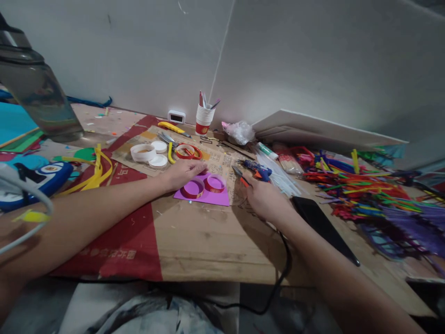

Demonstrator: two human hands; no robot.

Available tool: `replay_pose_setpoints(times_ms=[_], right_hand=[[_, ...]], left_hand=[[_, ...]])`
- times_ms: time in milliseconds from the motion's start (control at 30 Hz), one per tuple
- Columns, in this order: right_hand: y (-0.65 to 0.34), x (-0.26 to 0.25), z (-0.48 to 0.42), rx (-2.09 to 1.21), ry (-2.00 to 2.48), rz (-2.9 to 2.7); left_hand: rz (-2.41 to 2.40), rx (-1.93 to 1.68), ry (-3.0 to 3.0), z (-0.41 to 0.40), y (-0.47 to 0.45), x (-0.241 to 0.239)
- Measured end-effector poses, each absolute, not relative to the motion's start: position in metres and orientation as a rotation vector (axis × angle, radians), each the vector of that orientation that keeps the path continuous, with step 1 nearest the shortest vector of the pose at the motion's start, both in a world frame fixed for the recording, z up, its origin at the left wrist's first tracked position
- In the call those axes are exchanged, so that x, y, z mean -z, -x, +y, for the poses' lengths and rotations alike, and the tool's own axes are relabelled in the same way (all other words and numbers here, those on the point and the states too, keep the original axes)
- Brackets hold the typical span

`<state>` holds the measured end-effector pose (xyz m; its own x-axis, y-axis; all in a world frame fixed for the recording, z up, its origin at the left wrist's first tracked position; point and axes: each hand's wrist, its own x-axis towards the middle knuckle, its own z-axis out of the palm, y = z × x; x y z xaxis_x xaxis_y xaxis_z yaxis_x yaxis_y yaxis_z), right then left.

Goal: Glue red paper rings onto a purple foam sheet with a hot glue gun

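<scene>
My left hand lies with its fingers stretched out at the back edge of a purple sheet. On that sheet stand two red ring-shaped strips, a left ring close to my fingers and a right ring. Right of the sheet, my right hand is closed on a tool with a pointed dark blade and an orange handle. Its exact kind is unclear. A blue glue gun lies just behind my right hand.
White rings and discs, a red ring, scissors and a yellow utility knife lie behind. Paper cups hold pens. A black phone and colourful pipe cleaners are right; a bottle stands left.
</scene>
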<state>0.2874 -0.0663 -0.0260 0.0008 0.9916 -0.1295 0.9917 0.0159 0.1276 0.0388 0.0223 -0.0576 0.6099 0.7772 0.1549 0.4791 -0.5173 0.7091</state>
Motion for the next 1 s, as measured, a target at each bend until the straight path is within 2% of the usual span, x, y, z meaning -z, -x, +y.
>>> replay_pose_setpoints(times_ms=[500, 1000], right_hand=[[-0.287, 0.029, -0.062, -0.064, -2.024, 2.096], [-0.278, 0.021, -0.074, 0.085, -2.071, 2.149]], left_hand=[[1.009, -0.603, -2.298, 0.019, -0.040, 0.054], [1.039, -0.594, -2.311, 0.019, -0.040, 0.055]])
